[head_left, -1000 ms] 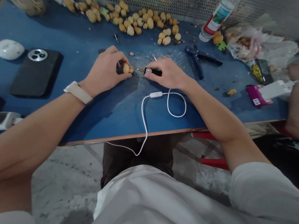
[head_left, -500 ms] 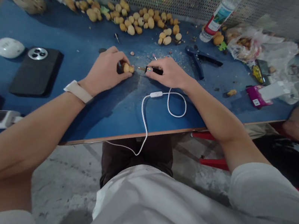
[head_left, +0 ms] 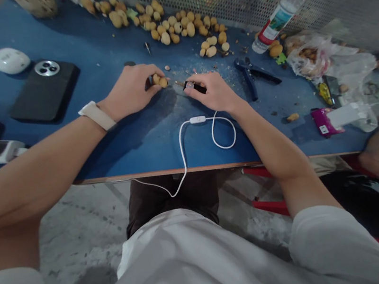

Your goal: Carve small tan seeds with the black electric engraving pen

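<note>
On our blue tabletop point(head_left: 94, 42), below a heap of tan nuts point(head_left: 171, 29) and left of blue-handled pliers point(head_left: 249, 77), our left grip point(head_left: 131, 91) is clenched on two small tan nuts point(head_left: 162, 82), while our right grip point(head_left: 212, 92) pinches a short black-handled tool point(head_left: 194, 86) just beside them.
</note>
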`<state>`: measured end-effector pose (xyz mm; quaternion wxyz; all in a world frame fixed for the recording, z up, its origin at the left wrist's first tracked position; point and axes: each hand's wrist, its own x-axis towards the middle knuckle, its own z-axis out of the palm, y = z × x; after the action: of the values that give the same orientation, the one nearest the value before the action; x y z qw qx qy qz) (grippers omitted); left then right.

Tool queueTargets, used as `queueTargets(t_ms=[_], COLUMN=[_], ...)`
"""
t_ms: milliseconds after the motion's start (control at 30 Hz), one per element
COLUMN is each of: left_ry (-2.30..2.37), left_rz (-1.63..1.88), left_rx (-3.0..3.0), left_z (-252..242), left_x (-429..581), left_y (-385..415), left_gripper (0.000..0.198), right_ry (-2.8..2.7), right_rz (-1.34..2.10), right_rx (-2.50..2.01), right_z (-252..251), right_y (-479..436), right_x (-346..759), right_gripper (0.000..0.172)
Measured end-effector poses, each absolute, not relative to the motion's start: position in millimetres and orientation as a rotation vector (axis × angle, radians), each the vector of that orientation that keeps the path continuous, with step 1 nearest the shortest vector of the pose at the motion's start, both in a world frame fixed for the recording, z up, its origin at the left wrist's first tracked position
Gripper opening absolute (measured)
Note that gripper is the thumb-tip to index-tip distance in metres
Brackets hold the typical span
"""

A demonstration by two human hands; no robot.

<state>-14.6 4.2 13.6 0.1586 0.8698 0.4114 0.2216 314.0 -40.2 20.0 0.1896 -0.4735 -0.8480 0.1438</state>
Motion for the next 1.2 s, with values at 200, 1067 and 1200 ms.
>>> queueTargets(t_ms=[200, 1067, 1200], left_ry=[0.961, 0.989, 1.013], left_rz=[0.711, 0.742, 0.674], left_rx=[2.584, 2.685, 2.674], left_z=[6, 1, 6], left_x=[-26, -24, -24], left_y=[14, 17, 15], left_gripper=[0.075, 0.061, 0.060], right_ry=[-2.350, -2.401, -2.388], right_rz=[0.411, 0.435, 0.419], right_rx=[-1.273, -1.272, -1.275], right_z=[16, 18, 16], right_y=[-36, -37, -35], right_x=[315, 315, 316], right_gripper=[0.068, 0.058, 0.060])
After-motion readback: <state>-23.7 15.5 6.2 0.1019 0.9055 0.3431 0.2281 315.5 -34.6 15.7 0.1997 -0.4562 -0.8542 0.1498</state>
